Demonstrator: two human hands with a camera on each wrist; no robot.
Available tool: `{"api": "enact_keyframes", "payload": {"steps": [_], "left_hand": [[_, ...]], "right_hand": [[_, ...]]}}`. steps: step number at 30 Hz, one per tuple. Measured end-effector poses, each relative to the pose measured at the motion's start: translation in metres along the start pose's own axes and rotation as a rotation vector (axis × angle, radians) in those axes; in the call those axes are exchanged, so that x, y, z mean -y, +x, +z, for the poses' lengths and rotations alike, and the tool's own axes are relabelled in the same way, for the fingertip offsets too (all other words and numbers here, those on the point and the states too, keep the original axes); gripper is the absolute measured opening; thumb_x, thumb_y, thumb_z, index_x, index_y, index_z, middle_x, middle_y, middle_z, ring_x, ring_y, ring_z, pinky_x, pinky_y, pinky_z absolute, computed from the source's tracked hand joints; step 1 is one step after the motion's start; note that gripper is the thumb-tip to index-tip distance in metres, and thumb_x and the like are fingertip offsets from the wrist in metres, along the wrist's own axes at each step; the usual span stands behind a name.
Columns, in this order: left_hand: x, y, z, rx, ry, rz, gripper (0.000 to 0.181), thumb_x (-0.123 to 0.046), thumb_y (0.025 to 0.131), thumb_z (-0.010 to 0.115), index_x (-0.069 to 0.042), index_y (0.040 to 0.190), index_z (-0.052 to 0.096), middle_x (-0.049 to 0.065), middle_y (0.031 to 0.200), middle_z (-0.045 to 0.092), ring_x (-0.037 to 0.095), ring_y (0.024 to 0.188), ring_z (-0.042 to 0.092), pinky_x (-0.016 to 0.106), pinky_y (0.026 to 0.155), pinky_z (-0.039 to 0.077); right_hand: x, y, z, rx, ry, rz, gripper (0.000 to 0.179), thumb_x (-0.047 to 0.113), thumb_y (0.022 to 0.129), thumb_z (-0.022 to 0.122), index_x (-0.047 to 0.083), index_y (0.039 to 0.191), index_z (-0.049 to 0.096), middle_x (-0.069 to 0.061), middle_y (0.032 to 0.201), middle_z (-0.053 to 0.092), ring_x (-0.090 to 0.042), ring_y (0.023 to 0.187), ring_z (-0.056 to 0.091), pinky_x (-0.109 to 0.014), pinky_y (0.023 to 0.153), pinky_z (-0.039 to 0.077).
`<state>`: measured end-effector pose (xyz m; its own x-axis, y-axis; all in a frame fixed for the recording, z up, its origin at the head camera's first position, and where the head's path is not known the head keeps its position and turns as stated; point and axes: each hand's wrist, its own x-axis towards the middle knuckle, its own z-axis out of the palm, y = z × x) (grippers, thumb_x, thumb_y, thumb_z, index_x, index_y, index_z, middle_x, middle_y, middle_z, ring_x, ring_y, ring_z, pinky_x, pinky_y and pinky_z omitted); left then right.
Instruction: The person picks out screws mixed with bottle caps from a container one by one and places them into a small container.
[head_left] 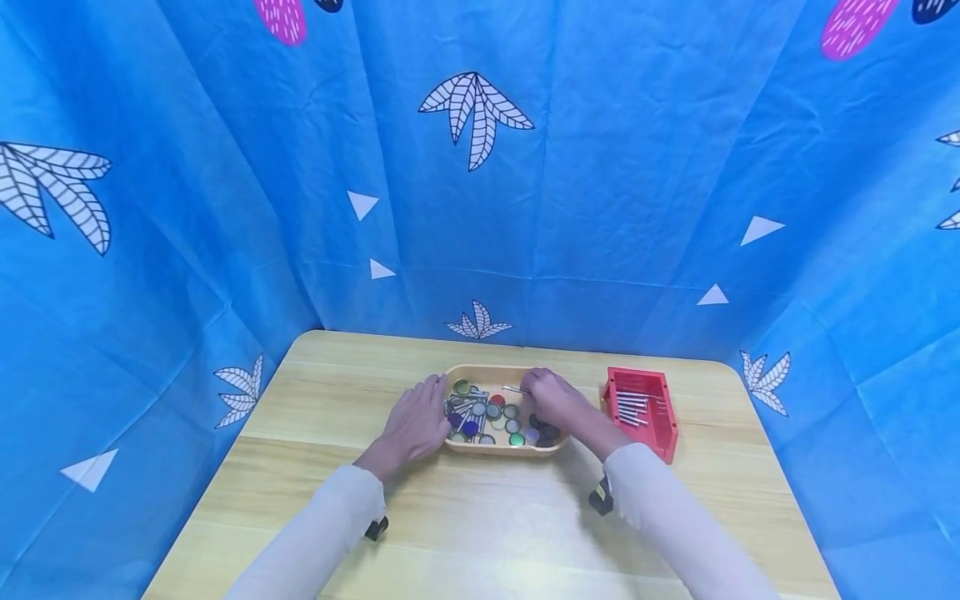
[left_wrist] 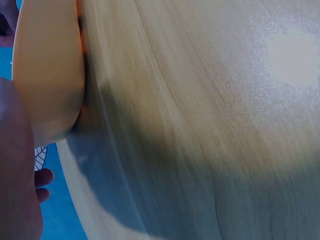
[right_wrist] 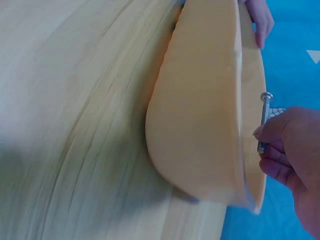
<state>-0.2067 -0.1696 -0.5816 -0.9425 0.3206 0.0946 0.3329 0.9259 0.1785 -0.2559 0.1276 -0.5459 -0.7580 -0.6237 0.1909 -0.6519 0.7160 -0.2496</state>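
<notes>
In the head view, a shallow peach-coloured tray holds a mix of silvery bolts and round bottle caps in several colours. At its left end is my left hand, gripping the rim, with fingers reaching over the edge. My right hand is over the tray's right part. Between thumb and fingers it pinches a single metal bolt, whose head points up in the right wrist view. The left wrist view has the tray's outer wall beside part of the left hand.
Right of the tray stands a red open box with several bolts lying in one part. Both sit on a light wooden table. A blue patterned curtain hangs behind and at both sides.
</notes>
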Motion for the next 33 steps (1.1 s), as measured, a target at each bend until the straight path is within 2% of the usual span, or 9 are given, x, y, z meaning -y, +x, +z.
{"api": "enact_keyframes", "payload": {"steps": [5, 13, 19, 25, 33], "left_hand": [[0.0, 0.0, 0.0, 0.014, 0.008, -0.007, 0.081, -0.031, 0.094, 0.054, 0.0, 0.163, 0.024, 0.02, 0.169, 0.032, 0.037, 0.146, 0.046, 0.048, 0.112, 0.044], [-0.001, -0.001, 0.003, 0.03, -0.079, -0.025, 0.084, -0.027, 0.093, 0.052, -0.004, 0.166, 0.017, 0.014, 0.175, 0.018, 0.04, 0.154, 0.036, 0.058, 0.121, 0.036], [-0.002, 0.001, 0.005, 0.039, -0.09, -0.023, 0.085, -0.028, 0.093, 0.052, -0.006, 0.166, 0.014, 0.012, 0.175, 0.019, 0.036, 0.154, 0.036, 0.055, 0.118, 0.04], [-0.002, 0.002, 0.005, 0.062, -0.081, -0.031, 0.086, -0.029, 0.093, 0.051, -0.007, 0.167, 0.013, 0.011, 0.175, 0.019, 0.033, 0.157, 0.033, 0.055, 0.121, 0.037], [-0.001, 0.001, 0.004, 0.068, -0.041, -0.01, 0.084, -0.031, 0.096, 0.051, -0.004, 0.166, 0.014, 0.013, 0.175, 0.019, 0.036, 0.154, 0.037, 0.057, 0.12, 0.038]], "right_hand": [[-0.005, -0.017, -0.013, -0.083, 0.018, -0.02, 0.006, -0.001, 0.089, 0.072, 0.0, 0.095, 0.074, -0.008, 0.089, 0.069, -0.024, 0.087, 0.067, -0.036, 0.078, 0.062], [-0.016, -0.041, -0.028, -0.078, 0.014, 0.073, 0.012, -0.003, 0.089, 0.071, 0.001, 0.099, 0.075, -0.008, 0.093, 0.07, -0.025, 0.093, 0.068, -0.039, 0.083, 0.062], [-0.028, -0.057, -0.033, -0.097, 0.05, 0.117, 0.012, 0.003, 0.091, 0.072, 0.002, 0.103, 0.076, -0.009, 0.096, 0.072, -0.026, 0.096, 0.07, -0.042, 0.087, 0.062], [-0.039, -0.071, -0.039, -0.155, 0.026, 0.1, 0.01, 0.0, 0.088, 0.075, 0.002, 0.097, 0.076, -0.008, 0.09, 0.07, -0.024, 0.088, 0.069, -0.041, 0.081, 0.063], [-0.053, -0.09, -0.053, -0.116, 0.063, 0.222, 0.014, 0.0, 0.09, 0.074, 0.002, 0.103, 0.075, -0.008, 0.095, 0.071, -0.022, 0.092, 0.068, -0.041, 0.083, 0.064]]}}
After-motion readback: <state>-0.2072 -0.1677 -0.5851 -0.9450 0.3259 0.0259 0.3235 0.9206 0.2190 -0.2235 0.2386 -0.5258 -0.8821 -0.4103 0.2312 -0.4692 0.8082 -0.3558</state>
